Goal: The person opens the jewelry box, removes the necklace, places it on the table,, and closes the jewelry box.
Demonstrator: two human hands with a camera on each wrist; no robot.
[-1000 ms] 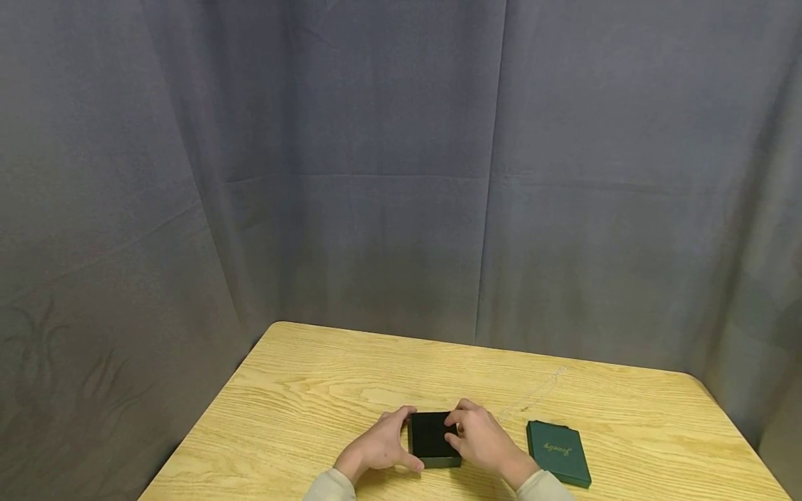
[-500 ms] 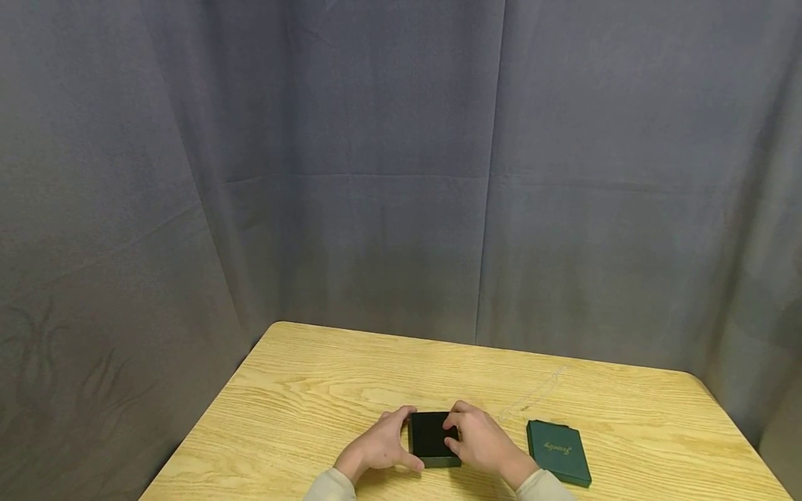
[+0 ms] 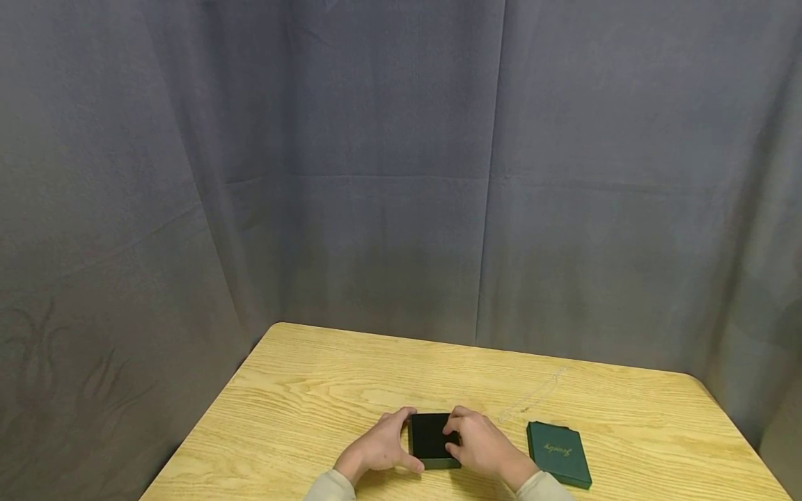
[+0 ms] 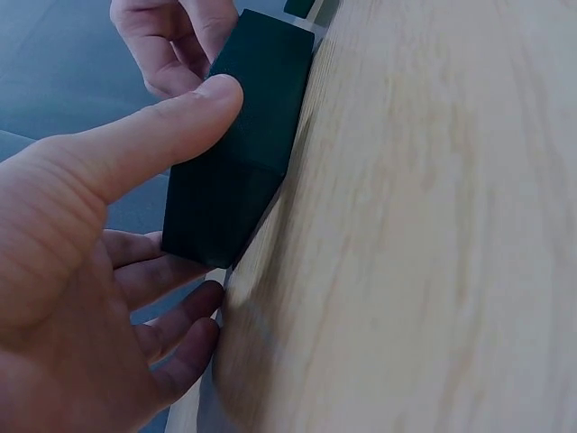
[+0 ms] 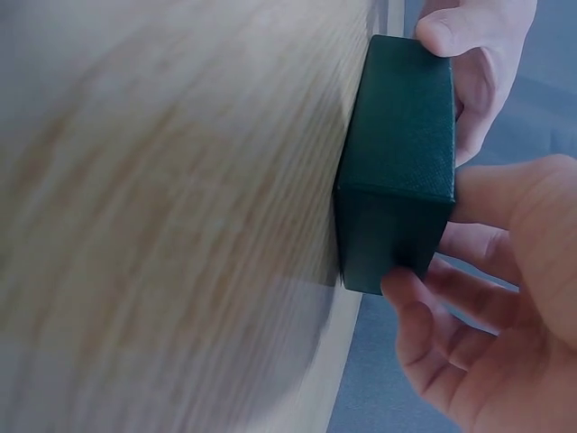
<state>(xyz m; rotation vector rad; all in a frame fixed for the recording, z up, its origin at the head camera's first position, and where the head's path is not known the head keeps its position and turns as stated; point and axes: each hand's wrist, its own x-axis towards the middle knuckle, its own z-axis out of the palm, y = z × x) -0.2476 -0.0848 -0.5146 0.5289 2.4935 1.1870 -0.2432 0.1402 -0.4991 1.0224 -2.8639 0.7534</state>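
A small dark green box (image 3: 442,463) sits without a lid near the front of the table, with a black pad (image 3: 429,435) filling its top. My left hand (image 3: 378,446) grips the box from the left, thumb against the near wall and fingers reaching the far corner. On the opposite side my right hand (image 3: 487,445) has thumb and index fingertips at the pad's right edge. In the right wrist view its lower fingers touch the green side wall (image 5: 392,236). What those fingertips do inside the rim is partly hidden.
A green lid (image 3: 560,455) with gold "Jewelry" lettering lies right of my right hand. Behind it a thin chain necklace (image 3: 525,409) stretches across the wooden table (image 3: 351,369). Grey curtains (image 3: 388,209) hang beyond the table's back edge.
The right fingertips have shifted slightly nearer to me along the pad's right edge. My left hand, the box, the lid and the necklace have stayed in place.
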